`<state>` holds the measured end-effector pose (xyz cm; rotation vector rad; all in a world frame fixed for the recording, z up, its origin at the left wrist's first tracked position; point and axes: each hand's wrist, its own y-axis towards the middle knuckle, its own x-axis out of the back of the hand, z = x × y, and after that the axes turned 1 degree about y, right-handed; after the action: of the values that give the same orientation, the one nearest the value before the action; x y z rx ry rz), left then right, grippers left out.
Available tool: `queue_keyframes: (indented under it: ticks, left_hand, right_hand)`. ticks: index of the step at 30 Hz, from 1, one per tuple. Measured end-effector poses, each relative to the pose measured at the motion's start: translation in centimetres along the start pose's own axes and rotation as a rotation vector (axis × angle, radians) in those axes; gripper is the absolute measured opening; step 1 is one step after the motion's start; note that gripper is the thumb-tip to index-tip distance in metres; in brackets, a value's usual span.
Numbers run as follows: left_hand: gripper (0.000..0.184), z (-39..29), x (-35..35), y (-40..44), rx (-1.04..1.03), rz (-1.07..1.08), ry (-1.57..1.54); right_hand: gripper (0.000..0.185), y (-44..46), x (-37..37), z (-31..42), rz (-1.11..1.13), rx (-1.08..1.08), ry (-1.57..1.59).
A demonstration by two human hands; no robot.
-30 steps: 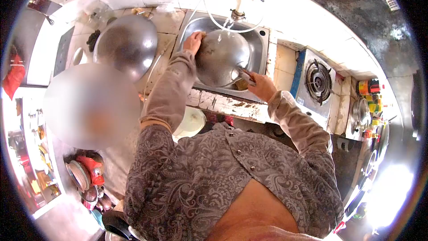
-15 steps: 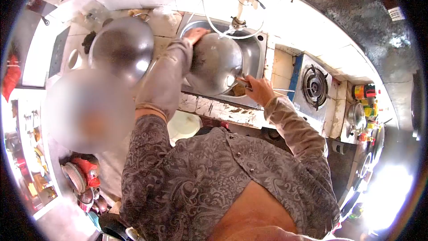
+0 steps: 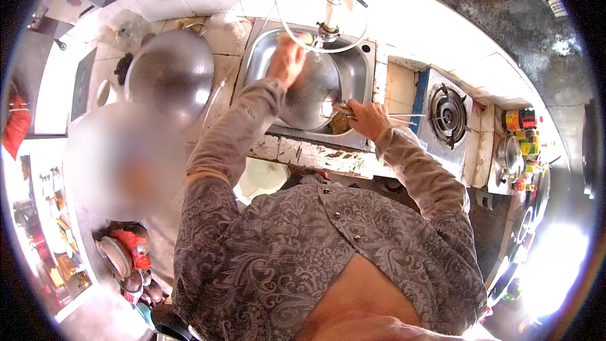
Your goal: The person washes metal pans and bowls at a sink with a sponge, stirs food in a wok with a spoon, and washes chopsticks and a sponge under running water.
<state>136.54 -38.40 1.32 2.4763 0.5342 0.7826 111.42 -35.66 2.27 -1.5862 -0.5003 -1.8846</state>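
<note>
A grey metal wok point(image 3: 309, 98) sits in the stainless steel sink point(image 3: 357, 79), its rounded surface facing up. My right hand point(image 3: 371, 120) is closed around a short handle point(image 3: 343, 108) at the wok's right edge. Thin pale rods point(image 3: 407, 115) stick out to the right behind that hand; whether they are held is unclear. My left hand point(image 3: 289, 63) is over the wok's upper left part, near the hose, with its fingers smeared by motion. Above the sink stands the faucet point(image 3: 332, 3), and a white hose point(image 3: 278, 9) loops below it.
Left of the sink lies another large metal wok point(image 3: 170, 72) on the tiled counter. A gas burner point(image 3: 448, 113) is at the right, with bottles and jars point(image 3: 522, 132) beyond it. A pale basin point(image 3: 262, 177) stands below the counter. A blurred round patch covers something at left.
My left hand has moved from the wok's upper left rim up and right across its surface, toward the faucet. My right hand keeps its hold at the wok's right edge.
</note>
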Motion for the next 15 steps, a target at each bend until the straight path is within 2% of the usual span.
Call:
queue_keyframes:
  ticks: [3, 5, 6, 8, 9, 10, 12, 13, 15]
  left_hand:
    - [0.032, -3.9, -1.7, -2.2, -0.246, 0.185, -0.155]
    - [0.035, -5.7, -0.3, -1.6, -0.322, 0.398, 0.404]
    - [0.037, -5.5, -0.2, -1.0, -0.3, 0.375, 0.441]
    - [0.035, -3.2, 0.4, 0.4, 0.029, 0.473, 0.328]
    - [0.035, -2.8, 0.6, 2.1, 0.313, 0.628, 0.262]
    - [0.036, -0.4, 0.3, 2.5, 0.376, 0.562, -0.017]
    - [0.041, 8.1, -2.4, 0.3, 0.536, 0.367, -0.22]
    - [0.044, 11.9, -3.6, -1.1, 0.635, 0.243, -0.144]
    - [0.047, 12.2, -1.4, -3.7, 0.589, 0.289, -0.309]
  right_hand:
    - [0.018, 0.8, -0.7, -0.3, -0.006, 0.009, 0.011]
    - [0.017, 0.9, -0.8, 0.0, -0.021, 0.019, -0.012]
    - [0.018, 0.8, -0.6, 0.2, -0.003, 0.003, -0.013]
    - [0.019, 0.5, 0.0, 0.3, 0.032, -0.034, -0.019]
    - [0.021, 0.3, -0.3, -0.2, 0.056, -0.065, 0.042]
    - [0.024, 0.0, -0.8, -1.0, 0.076, -0.096, 0.104]
    - [0.027, -0.4, -1.0, -1.6, 0.089, -0.144, 0.182]
    - [0.027, -0.7, -1.0, -1.7, 0.082, -0.162, 0.198]
    - [0.028, -0.9, -1.1, -1.8, 0.049, -0.187, 0.231]
